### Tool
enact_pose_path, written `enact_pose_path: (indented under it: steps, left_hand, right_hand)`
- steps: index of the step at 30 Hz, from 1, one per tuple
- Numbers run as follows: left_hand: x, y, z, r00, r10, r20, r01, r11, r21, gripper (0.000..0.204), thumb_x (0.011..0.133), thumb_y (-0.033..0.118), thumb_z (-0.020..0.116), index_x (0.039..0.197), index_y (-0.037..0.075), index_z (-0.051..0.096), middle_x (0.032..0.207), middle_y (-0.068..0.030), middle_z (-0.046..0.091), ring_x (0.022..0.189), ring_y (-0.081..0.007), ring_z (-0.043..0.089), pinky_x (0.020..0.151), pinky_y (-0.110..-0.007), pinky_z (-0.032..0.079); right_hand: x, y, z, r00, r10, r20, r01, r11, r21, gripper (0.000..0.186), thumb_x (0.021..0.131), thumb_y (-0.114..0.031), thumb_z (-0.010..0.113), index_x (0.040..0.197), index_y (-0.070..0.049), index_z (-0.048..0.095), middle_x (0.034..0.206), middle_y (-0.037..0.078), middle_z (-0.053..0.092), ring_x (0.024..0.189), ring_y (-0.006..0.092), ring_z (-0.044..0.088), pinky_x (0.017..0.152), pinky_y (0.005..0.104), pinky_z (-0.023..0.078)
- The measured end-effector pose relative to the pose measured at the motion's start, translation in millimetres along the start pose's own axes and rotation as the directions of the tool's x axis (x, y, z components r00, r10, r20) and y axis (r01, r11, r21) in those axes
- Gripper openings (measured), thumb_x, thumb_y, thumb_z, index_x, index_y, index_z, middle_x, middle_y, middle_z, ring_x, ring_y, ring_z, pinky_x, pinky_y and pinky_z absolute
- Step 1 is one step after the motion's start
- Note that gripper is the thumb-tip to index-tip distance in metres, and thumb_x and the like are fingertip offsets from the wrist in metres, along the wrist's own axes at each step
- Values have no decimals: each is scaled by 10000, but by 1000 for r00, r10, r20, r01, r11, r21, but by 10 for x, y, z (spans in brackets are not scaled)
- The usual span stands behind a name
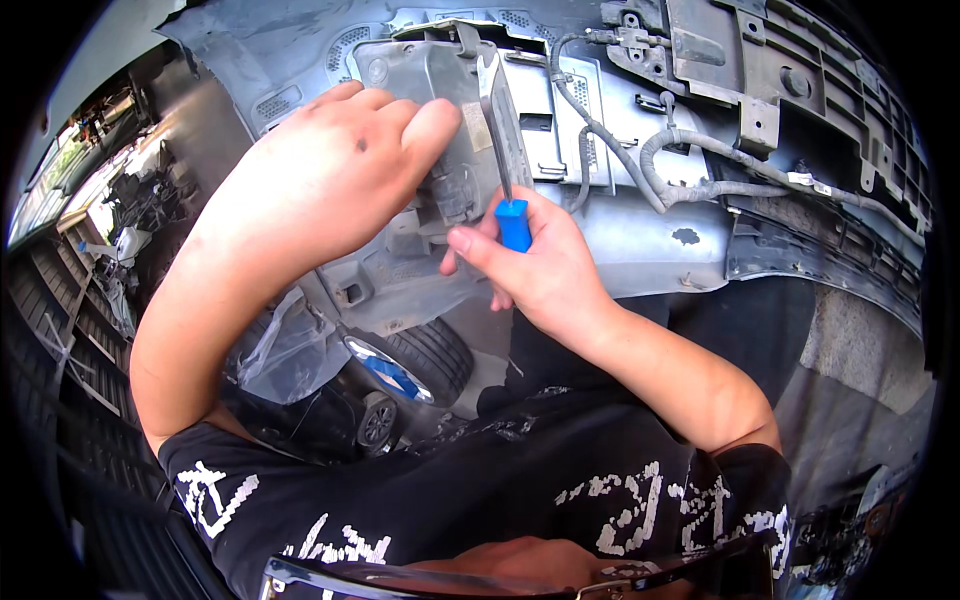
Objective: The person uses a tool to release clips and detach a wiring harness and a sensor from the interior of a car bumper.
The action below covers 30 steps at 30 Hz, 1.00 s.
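Two hands on bumper | left hand grips lamp housing | right hand holds screwdriver, shaft pointing up into housing.

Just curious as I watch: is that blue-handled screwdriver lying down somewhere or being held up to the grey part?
Held up. The right hand grips the screwdriver, its shaft pointing up against the grey part.

Daylight is pouring over a workshop yard. Cluttered shelving is running along the left, a car wheel is sitting below, and what may be concrete floor is showing at right.
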<state>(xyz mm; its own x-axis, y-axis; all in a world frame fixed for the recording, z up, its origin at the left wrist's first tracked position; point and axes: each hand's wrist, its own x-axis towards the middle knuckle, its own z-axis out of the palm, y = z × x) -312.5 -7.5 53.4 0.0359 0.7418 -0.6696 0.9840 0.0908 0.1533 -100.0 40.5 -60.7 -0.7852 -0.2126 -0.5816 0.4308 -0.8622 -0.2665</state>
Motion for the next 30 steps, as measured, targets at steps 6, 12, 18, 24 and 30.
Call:
enact_pose_path:
  steps: [6,12,18,24,30]
  left_hand:
    - [12,8,47,1000,22,-17,-21,999,49,350,826,34,687,1163,11,596,905,-135,656,908,-359,662,880,-442,537]
    - [15,11,76,999,23,-36,-21,998,53,370,823,36,691,1181,7,604,889,-135,652,909,-350,667,886,-445,535]
    - [-40,6,44,999,-5,-41,6,1000,28,371,871,25,703,1228,6,605,910,-145,671,914,-352,683,864,-441,544]
    - [-233,339,113,808,-587,-45,416,623,-663,153,1089,85,618,1193,-19,660,859,-107,714,794,-176,685,750,-330,533]
    - [-312,593,269,726,-667,166,492,336,-803,274,971,211,831,982,-39,720,735,-87,745,555,-63,602,556,-271,469]
  right_hand:
    - [2,-3,0,1000,-6,-2,6,1000,2,299,1045,-256,780,1021,-63,553,894,34,782,765,56,694,524,246,499]
    - [2,13,13,1000,-10,-20,10,1000,16,296,1044,-255,780,1027,-63,556,878,31,773,760,58,690,528,245,496]
    - [10,22,47,1000,-22,-11,22,1000,-11,295,1045,-256,781,1046,-58,562,889,37,776,759,54,685,528,239,496]
    - [9,6,-46,1000,-7,-19,7,1000,15,270,1050,-235,780,1046,-66,570,921,57,790,764,57,694,521,224,498]
    - [-29,18,50,1000,-20,-6,19,998,-53,245,1058,-216,768,1095,-67,577,961,67,787,777,66,705,519,218,500]
